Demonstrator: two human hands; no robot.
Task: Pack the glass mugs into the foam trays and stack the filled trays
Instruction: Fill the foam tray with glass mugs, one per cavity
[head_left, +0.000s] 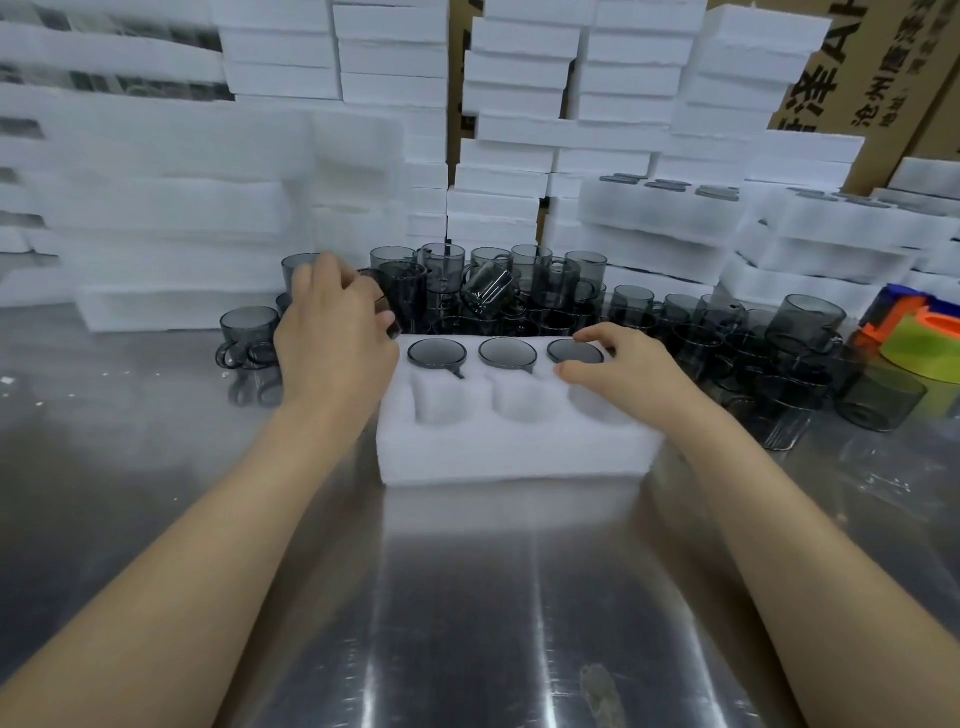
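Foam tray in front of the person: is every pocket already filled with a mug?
No: three mugs sit in the foam tray's back row, while its front three pockets are empty.

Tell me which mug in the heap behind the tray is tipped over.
The mug atop the middle of the heap, leaning sideways; its neighbours stand upright.

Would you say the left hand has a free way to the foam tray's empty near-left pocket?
Probably yes: the left hand holds a mug right by the foam tray, and that near-left pocket lies open.
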